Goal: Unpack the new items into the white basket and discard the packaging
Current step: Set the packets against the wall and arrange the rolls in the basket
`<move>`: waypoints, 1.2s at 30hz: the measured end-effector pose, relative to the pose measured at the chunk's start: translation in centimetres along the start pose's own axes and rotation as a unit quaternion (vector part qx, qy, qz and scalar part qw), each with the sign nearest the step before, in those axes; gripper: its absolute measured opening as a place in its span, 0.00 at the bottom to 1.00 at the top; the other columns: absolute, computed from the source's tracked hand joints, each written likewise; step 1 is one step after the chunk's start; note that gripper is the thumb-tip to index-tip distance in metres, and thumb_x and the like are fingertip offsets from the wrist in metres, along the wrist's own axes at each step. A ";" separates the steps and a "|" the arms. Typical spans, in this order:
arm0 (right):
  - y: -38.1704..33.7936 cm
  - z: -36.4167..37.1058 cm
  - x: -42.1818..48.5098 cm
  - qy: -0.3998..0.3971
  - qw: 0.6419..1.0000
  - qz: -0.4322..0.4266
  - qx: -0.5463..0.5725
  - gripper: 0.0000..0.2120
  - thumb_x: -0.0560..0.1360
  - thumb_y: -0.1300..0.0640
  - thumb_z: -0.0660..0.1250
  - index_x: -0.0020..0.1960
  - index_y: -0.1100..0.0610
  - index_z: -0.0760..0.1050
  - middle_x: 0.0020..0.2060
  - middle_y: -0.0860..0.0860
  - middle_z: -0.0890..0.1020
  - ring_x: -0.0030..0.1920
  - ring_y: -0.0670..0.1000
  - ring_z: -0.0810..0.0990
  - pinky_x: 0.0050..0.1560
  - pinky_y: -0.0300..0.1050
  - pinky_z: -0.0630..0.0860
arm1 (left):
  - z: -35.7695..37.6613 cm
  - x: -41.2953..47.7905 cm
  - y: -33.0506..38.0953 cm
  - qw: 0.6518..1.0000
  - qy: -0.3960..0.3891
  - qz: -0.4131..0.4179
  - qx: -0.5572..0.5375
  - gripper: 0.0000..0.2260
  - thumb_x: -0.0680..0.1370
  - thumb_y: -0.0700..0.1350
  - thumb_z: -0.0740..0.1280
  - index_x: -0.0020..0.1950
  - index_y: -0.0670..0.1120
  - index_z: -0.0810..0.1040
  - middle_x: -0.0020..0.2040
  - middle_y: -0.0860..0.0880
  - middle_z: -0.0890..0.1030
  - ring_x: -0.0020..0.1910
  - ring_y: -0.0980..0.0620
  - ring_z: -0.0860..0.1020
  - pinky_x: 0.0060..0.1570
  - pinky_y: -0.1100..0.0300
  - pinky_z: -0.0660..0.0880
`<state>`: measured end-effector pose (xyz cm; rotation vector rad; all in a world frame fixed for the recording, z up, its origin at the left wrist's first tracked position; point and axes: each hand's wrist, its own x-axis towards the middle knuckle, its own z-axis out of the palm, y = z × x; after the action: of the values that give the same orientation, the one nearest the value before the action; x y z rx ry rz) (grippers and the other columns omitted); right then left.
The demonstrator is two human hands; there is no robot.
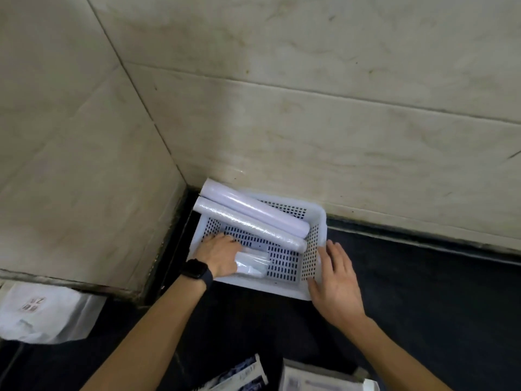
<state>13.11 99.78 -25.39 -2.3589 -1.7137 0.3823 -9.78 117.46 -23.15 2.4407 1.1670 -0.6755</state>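
The left hand extends from 7 o'clock and lies palm down, fingers spread toward 1 o'clock, while the right hand extends from 5 o'clock, flat, its straight fingers pointing toward 11 o'clock.

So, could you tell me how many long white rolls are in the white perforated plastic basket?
2: one glossy white roll by the far wall of the white perforated basket, one film-wrapped roll beside it, on its near side. None appear hidden.

The dark floor carries the white basket in the corner; a white bag lies at the left.
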 end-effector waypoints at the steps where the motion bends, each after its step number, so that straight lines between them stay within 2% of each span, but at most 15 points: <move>1: 0.3 0.1 0.0 -0.015 1.000 0.018 0.016 0.37 0.76 0.50 0.67 0.79 0.60 0.57 0.79 0.59 0.58 0.80 0.59 0.53 0.78 0.52 0.50 | 0.4 0.3 0.1 1.000 0.001 -0.006 0.018 0.18 0.75 0.45 0.62 0.65 0.51 0.73 0.62 0.50 0.75 0.63 0.47 0.71 0.65 0.50 0.65; 3: 0.3 0.5 -0.1 -0.040 0.996 0.034 0.071 0.39 0.79 0.51 0.65 0.81 0.61 0.47 0.80 0.57 0.51 0.81 0.56 0.47 0.79 0.50 0.48 | 1.0 0.4 0.2 0.998 0.020 -0.013 0.052 0.18 0.75 0.46 0.62 0.65 0.49 0.70 0.63 0.48 0.75 0.63 0.46 0.71 0.66 0.50 0.65; 5: -0.3 1.2 -0.4 -0.048 0.989 0.043 0.130 0.39 0.80 0.55 0.62 0.80 0.60 0.41 0.81 0.55 0.48 0.79 0.55 0.55 0.77 0.47 0.60 | 1.5 0.7 0.4 0.998 0.033 -0.004 0.058 0.22 0.74 0.47 0.63 0.69 0.49 0.67 0.65 0.48 0.73 0.65 0.46 0.70 0.68 0.50 0.64; 7: -0.9 1.8 -0.7 -0.051 0.984 0.057 0.159 0.39 0.80 0.58 0.59 0.80 0.57 0.35 0.81 0.53 0.43 0.64 0.53 0.76 0.52 0.39 0.78 | 1.7 1.0 0.6 0.999 0.033 0.004 0.030 0.28 0.73 0.47 0.63 0.73 0.50 0.64 0.69 0.49 0.71 0.68 0.48 0.68 0.71 0.51 0.62; 8: -1.0 2.2 -0.8 -0.048 0.983 0.062 0.164 0.39 0.81 0.59 0.59 0.79 0.57 0.35 0.81 0.53 0.41 0.55 0.52 0.80 0.39 0.35 0.75 | 1.7 1.2 0.8 0.999 0.031 0.006 0.010 0.30 0.72 0.47 0.63 0.75 0.51 0.63 0.71 0.50 0.70 0.69 0.49 0.67 0.72 0.51 0.60; 10: -1.0 2.8 -0.7 -0.049 0.980 0.069 0.179 0.38 0.80 0.60 0.59 0.80 0.58 0.36 0.81 0.54 0.41 0.47 0.51 0.80 0.30 0.29 0.66 | 1.6 1.7 1.1 1.000 0.017 0.010 -0.020 0.33 0.70 0.49 0.62 0.76 0.53 0.61 0.74 0.51 0.67 0.72 0.50 0.65 0.75 0.50 0.56; 12: -0.6 3.0 -0.6 -0.052 0.978 0.068 0.190 0.38 0.80 0.60 0.59 0.80 0.58 0.37 0.81 0.54 0.42 0.45 0.53 0.81 0.29 0.30 0.67 | 1.5 2.1 1.7 0.999 -0.008 0.006 -0.036 0.33 0.71 0.50 0.62 0.77 0.56 0.61 0.74 0.53 0.67 0.72 0.50 0.65 0.75 0.48 0.54; 16: -0.5 2.9 -0.6 -0.054 0.976 0.059 0.202 0.39 0.81 0.60 0.58 0.79 0.54 0.32 0.80 0.51 0.38 0.44 0.55 0.81 0.32 0.33 0.71 | 1.2 2.1 2.3 0.997 -0.035 -0.023 -0.057 0.23 0.71 0.52 0.63 0.68 0.58 0.72 0.64 0.52 0.75 0.59 0.48 0.75 0.61 0.51 0.70; 18: -0.6 2.7 -0.6 -0.059 0.974 0.065 0.209 0.39 0.81 0.60 0.58 0.79 0.54 0.32 0.80 0.49 0.37 0.45 0.56 0.81 0.35 0.38 0.76 | 1.2 2.0 2.3 0.997 -0.036 -0.025 -0.058 0.20 0.71 0.51 0.63 0.64 0.57 0.75 0.60 0.52 0.77 0.55 0.49 0.76 0.58 0.53 0.71; 20: -0.7 2.5 -0.6 -0.063 0.972 0.072 0.215 0.39 0.81 0.60 0.58 0.79 0.54 0.32 0.79 0.47 0.35 0.45 0.56 0.81 0.37 0.43 0.79 | 1.5 2.0 2.3 0.996 -0.037 -0.036 -0.071 0.22 0.71 0.53 0.62 0.66 0.57 0.73 0.62 0.51 0.77 0.56 0.49 0.76 0.60 0.51 0.71; 23: -0.8 2.3 -0.7 -0.069 0.970 0.075 0.221 0.39 0.82 0.60 0.57 0.79 0.54 0.32 0.79 0.47 0.35 0.46 0.57 0.81 0.40 0.45 0.80 | 2.3 2.3 2.6 0.996 -0.025 -0.050 -0.068 0.32 0.72 0.65 0.59 0.75 0.58 0.63 0.72 0.50 0.71 0.68 0.45 0.71 0.72 0.44 0.61; 26: -0.8 2.1 -0.7 -0.075 0.968 0.080 0.224 0.39 0.82 0.60 0.57 0.79 0.53 0.32 0.80 0.49 0.36 0.49 0.57 0.81 0.42 0.47 0.81 | 2.8 2.6 4.1 0.996 -0.007 -0.054 -0.072 0.37 0.70 0.75 0.57 0.72 0.55 0.68 0.71 0.50 0.72 0.67 0.45 0.72 0.71 0.44 0.61; 29: -0.8 2.1 -0.6 -0.077 0.968 0.081 0.225 0.38 0.82 0.60 0.57 0.80 0.54 0.32 0.80 0.48 0.36 0.51 0.58 0.81 0.44 0.48 0.82 | 2.9 3.0 5.5 0.993 0.015 -0.108 -0.054 0.34 0.71 0.74 0.58 0.64 0.50 0.76 0.61 0.49 0.79 0.57 0.47 0.78 0.66 0.47 0.68; 32: -0.8 2.0 -0.6 -0.081 0.966 0.085 0.231 0.38 0.82 0.60 0.56 0.80 0.53 0.32 0.80 0.47 0.35 0.52 0.57 0.81 0.45 0.48 0.82 | 2.9 3.1 6.0 0.991 0.032 -0.126 -0.013 0.24 0.76 0.66 0.59 0.56 0.49 0.80 0.48 0.49 0.82 0.47 0.49 0.79 0.66 0.47 0.68; 36: -0.8 2.3 -0.5 -0.079 0.966 0.083 0.233 0.39 0.82 0.60 0.57 0.79 0.53 0.31 0.80 0.47 0.35 0.45 0.54 0.80 0.39 0.46 0.80 | 3.2 2.9 5.5 0.994 0.032 -0.101 -0.040 0.23 0.76 0.64 0.59 0.65 0.52 0.76 0.59 0.48 0.79 0.56 0.48 0.77 0.68 0.48 0.64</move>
<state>11.48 99.55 -27.27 -2.1649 -1.2993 0.9126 -4.67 114.45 -26.82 2.3142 1.4513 -0.5990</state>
